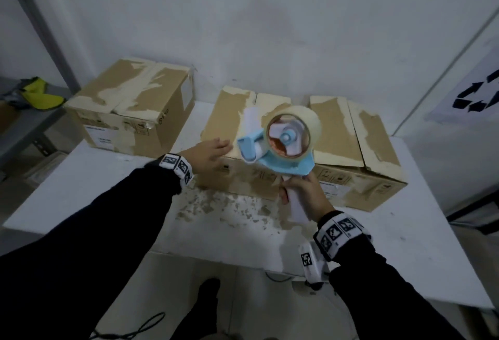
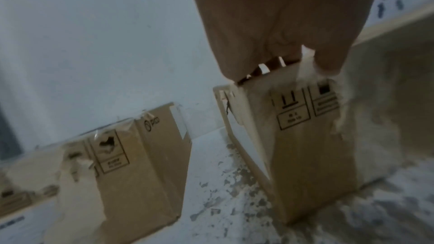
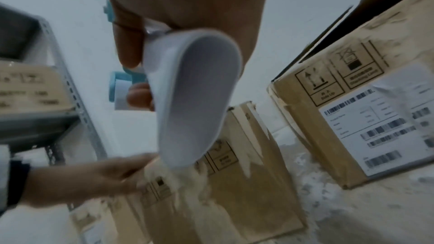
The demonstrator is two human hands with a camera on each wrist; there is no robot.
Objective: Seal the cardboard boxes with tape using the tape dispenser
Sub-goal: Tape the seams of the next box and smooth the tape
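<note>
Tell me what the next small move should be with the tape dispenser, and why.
Probably lower the tape dispenser onto the far end of the middle box top seam. The right hand holds it by its white handle, raised above the box, and the left hand already rests flat on the box's near left edge, steadying it. No fresh tape is visible across the flaps.

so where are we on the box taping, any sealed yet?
Done: none that I can see. The left box, middle box and right box show torn old residue and no clear fresh strip across their top seams. In hand: the right hand grips the tape dispenser, raised above the middle box; the left hand lies flat on its near left edge. Left: apparently all three.
</note>
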